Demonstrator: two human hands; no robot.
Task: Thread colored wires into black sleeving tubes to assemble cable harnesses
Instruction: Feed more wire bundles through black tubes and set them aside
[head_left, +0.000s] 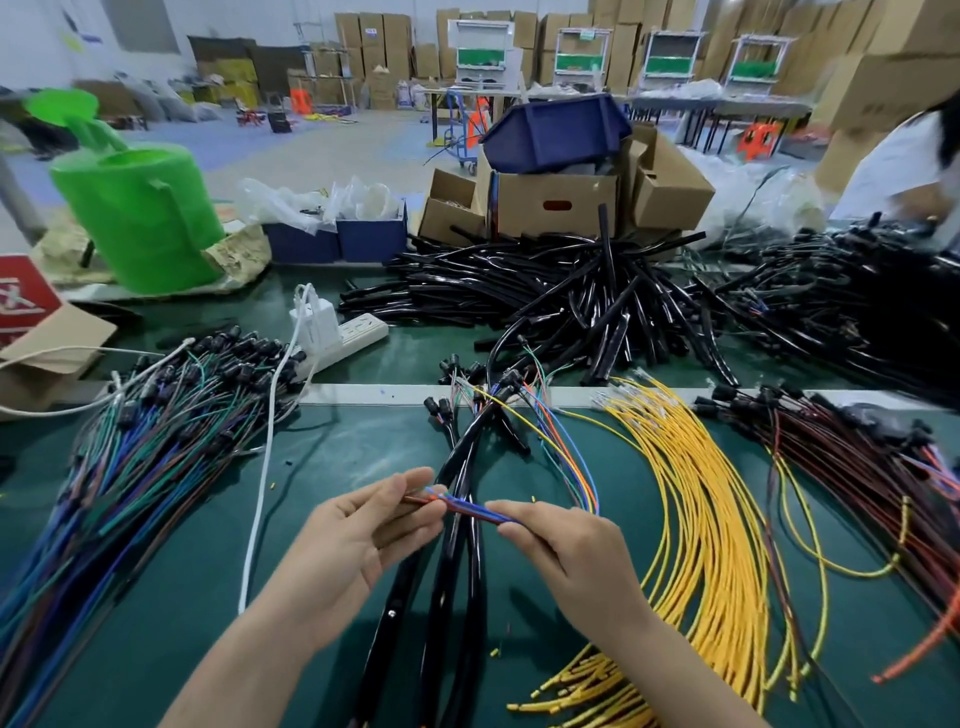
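On the head camera, low and centre, I have both hands on one thin bundle of coloured wires (470, 508); blue, orange and red strands are what I can make out. The left hand (358, 535) pinches the bundle's end between thumb and fingertips. The right hand (566, 551) pinches it a little further along, thumb and forefinger closed on the strands. The bundle spans the gap between the hands, held above the black sleeving tubes (462, 561). These lie on the green mat (332, 457), running from under the wrists toward a cluster of black connectors (506, 382).

Writing gives me little. One red sign (21, 299) at the left edge carries white characters, cut off and unreadable to me.

Counting: one green watering can (140, 218), one white power strip (348, 332), two blue boxes (371, 241) side by side, and one blue bin (556, 132) upturned on a cardboard box (556, 205). Three lots of loose wires flank the hands: blue-green wires (130, 457) to the left, yellow wires (701, 493) just right, and dark red wires (857, 467) further right. A heap of black tubes (571, 286) lies beyond. I cannot count the tubes under the hands. Another person's white sleeve (893, 166) shows at the far right.
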